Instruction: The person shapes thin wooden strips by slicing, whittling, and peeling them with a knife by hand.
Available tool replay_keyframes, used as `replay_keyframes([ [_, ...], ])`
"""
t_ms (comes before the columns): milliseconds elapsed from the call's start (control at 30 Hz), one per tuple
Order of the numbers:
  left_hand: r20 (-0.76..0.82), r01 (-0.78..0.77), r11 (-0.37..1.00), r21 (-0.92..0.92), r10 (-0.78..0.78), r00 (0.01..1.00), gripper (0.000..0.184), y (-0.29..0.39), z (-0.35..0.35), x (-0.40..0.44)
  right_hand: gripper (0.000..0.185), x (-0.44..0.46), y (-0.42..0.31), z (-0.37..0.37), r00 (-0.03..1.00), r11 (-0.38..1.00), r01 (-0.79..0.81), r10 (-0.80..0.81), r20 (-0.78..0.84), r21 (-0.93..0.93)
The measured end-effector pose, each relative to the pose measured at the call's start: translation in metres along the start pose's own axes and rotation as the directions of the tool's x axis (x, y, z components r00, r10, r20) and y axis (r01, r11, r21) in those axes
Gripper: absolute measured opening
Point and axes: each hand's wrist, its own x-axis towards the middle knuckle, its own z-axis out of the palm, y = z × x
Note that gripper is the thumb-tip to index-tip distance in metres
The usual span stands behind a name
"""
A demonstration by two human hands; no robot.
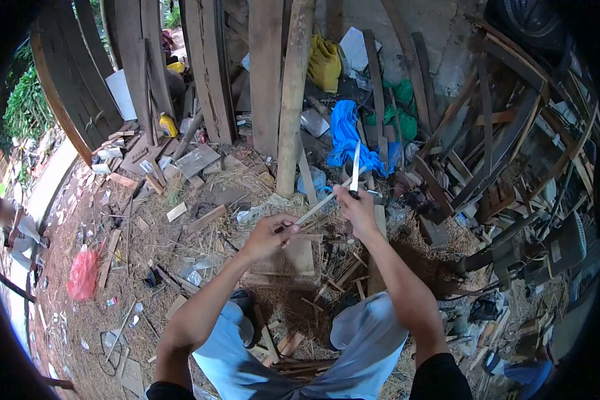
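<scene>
My left hand (271, 237) is closed around the near end of a thin pale wooden strip (315, 210), which slants up and to the right. In my right hand (358, 212) is a knife (356, 167), its bright blade pointing away from me and its dark handle mostly covered by my fingers. The strip's far end reaches my right hand beside the knife; whether the blade touches it I cannot tell. Below both hands, between my knees, a low wooden box or block (283, 261) sits on the ground.
Wood scraps and shavings litter the ground. A bamboo post (293, 107) and upright planks (207, 73) stand ahead. Beyond are a blue plastic bag (345, 133) and a yellow sack (324, 63). Timber (507, 133) is piled at right; another person (23, 233) is at far left.
</scene>
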Motion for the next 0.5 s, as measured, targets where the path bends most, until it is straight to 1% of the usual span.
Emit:
replay_keyframes([
  [67, -0.011, 0.014, 1.000, 0.014, -0.014, 1.000, 0.020, 0.002, 0.002, 0.000, 0.027, 0.000, 0.000, -0.001, 0.999, 0.993, 0.036, -0.040, -0.036, -0.113],
  [100, -0.010, 0.011, 0.998, 0.058, -0.011, 1.000, 0.021, 0.002, 0.003, -0.001, 0.029, 0.001, 0.005, -0.001, 0.996, 0.979, 0.075, -0.084, -0.037, -0.188],
  [133, -0.008, 0.005, 0.995, 0.103, -0.005, 1.000, 0.022, 0.004, 0.004, -0.001, 0.029, 0.001, 0.009, -0.001, 0.996, 0.979, 0.074, -0.083, -0.039, -0.188],
  [200, -0.016, -0.003, 0.993, 0.115, 0.005, 1.000, 0.022, 0.011, 0.010, -0.002, 0.030, 0.001, 0.013, 0.005, 0.978, 0.917, 0.209, -0.206, 0.045, -0.339],
  [233, -0.024, -0.008, 0.992, 0.126, 0.011, 1.000, 0.022, 0.013, 0.014, -0.002, 0.029, -0.002, 0.011, 0.008, 0.982, 0.872, 0.185, -0.177, 0.061, -0.452],
  [267, -0.024, -0.004, 0.992, 0.126, 0.007, 1.000, 0.022, 0.009, 0.018, 0.000, 0.029, -0.002, 0.012, 0.010, 0.983, 0.873, 0.182, -0.174, 0.060, -0.452],
  [333, -0.076, -0.055, 0.995, 0.082, 0.061, 0.995, 0.024, 0.002, 0.021, 0.001, 0.028, -0.004, 0.006, 0.019, 0.945, 0.830, 0.321, -0.312, 0.098, -0.455],
  [367, -0.071, -0.052, 0.995, 0.084, 0.058, 0.996, 0.024, 0.000, 0.020, 0.001, 0.027, -0.008, 0.000, 0.018, 0.952, 0.829, 0.302, -0.284, 0.111, -0.471],
  [400, -0.077, -0.061, 0.998, -0.003, 0.060, 0.995, 0.026, 0.003, 0.019, 0.002, 0.027, -0.008, 0.001, 0.017, 0.953, 0.829, 0.300, -0.284, 0.106, -0.472],
  [433, -0.085, -0.069, 0.994, -0.090, 0.061, 0.994, 0.028, 0.006, 0.018, 0.002, 0.026, -0.007, 0.002, 0.015, 0.947, 0.791, 0.315, -0.298, 0.120, -0.524],
  [467, -0.085, -0.070, 0.994, -0.088, 0.062, 0.994, 0.028, 0.008, 0.016, 0.002, 0.025, -0.006, 0.004, 0.015, 0.940, 0.750, 0.332, -0.312, 0.137, -0.572],
  [500, -0.101, -0.051, 0.985, -0.166, 0.034, 0.994, 0.029, 0.010, 0.014, 0.002, 0.025, -0.004, 0.007, 0.016, 0.940, 0.751, 0.334, -0.312, 0.139, -0.569],
])
